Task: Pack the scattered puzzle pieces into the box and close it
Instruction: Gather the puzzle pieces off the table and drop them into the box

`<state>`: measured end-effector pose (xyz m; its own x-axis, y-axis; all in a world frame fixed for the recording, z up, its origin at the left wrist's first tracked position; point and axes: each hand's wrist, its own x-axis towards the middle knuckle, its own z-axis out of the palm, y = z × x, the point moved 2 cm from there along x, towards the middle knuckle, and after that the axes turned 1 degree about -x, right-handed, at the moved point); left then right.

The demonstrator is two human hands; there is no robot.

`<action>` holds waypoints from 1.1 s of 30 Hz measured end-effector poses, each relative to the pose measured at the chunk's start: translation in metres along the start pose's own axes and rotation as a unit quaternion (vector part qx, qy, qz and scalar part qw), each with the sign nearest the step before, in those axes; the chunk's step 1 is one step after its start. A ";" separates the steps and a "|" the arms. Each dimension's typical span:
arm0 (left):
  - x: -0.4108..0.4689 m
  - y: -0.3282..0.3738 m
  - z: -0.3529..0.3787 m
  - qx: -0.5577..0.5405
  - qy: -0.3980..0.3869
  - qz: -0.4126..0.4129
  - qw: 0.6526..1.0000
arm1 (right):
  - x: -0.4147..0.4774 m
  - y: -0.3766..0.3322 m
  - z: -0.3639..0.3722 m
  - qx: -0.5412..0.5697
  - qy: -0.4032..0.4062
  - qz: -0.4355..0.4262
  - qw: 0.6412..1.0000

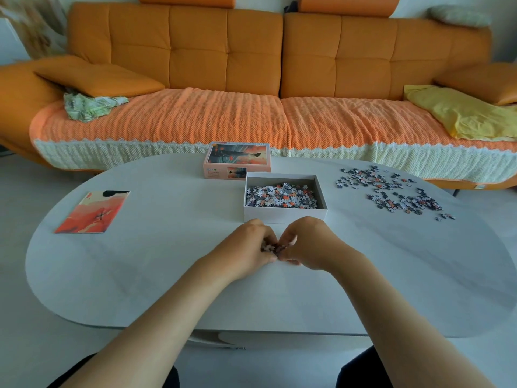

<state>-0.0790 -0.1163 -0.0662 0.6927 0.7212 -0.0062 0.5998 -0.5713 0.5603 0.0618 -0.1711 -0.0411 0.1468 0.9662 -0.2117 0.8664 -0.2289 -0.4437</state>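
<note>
An open white box [284, 214] stands at the table's middle, partly filled with small puzzle pieces. Its pink picture lid [237, 160] lies just behind it to the left. Several loose puzzle pieces [391, 193] are spread over the table's right side. In front of the box my left hand [247, 247] and my right hand [306, 245] are cupped together, fingers curled round a small bunch of puzzle pieces [272, 248] between them, just above the tabletop.
The white oval table [145, 270] also carries a pink and orange picture sheet [93, 212] at the left. Behind the table runs an orange sofa [251, 79] with a knitted cover, cushions and a yellow cloth [461, 112].
</note>
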 end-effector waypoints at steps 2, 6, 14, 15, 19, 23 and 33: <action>0.000 0.000 -0.001 0.001 0.011 0.000 1.000 | 0.001 0.000 0.001 0.012 0.001 -0.001 1.000; 0.002 -0.002 -0.003 0.000 0.018 0.003 1.000 | 0.005 0.003 0.002 0.057 -0.003 0.019 0.998; 0.014 -0.006 -0.016 -0.090 0.024 -0.034 0.995 | 0.013 0.006 -0.004 0.123 0.011 0.022 0.992; 0.017 -0.005 -0.018 -0.104 0.032 -0.033 0.993 | 0.014 0.006 -0.008 0.128 0.028 0.016 0.991; 0.034 -0.002 -0.034 -0.158 0.098 -0.028 0.982 | 0.025 0.006 -0.025 0.186 0.117 0.001 0.976; 0.056 0.002 -0.044 -0.165 0.170 -0.007 0.972 | 0.042 0.006 -0.034 0.189 0.230 -0.029 0.954; 0.071 -0.005 -0.037 -0.050 0.141 0.048 0.988 | 0.055 0.015 -0.036 0.062 0.264 -0.086 0.959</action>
<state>-0.0479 -0.0475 -0.0387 0.5968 0.7541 0.2740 0.4849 -0.6110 0.6257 0.1002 -0.1176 -0.0278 0.2562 0.9089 0.3289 0.8404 -0.0414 -0.5403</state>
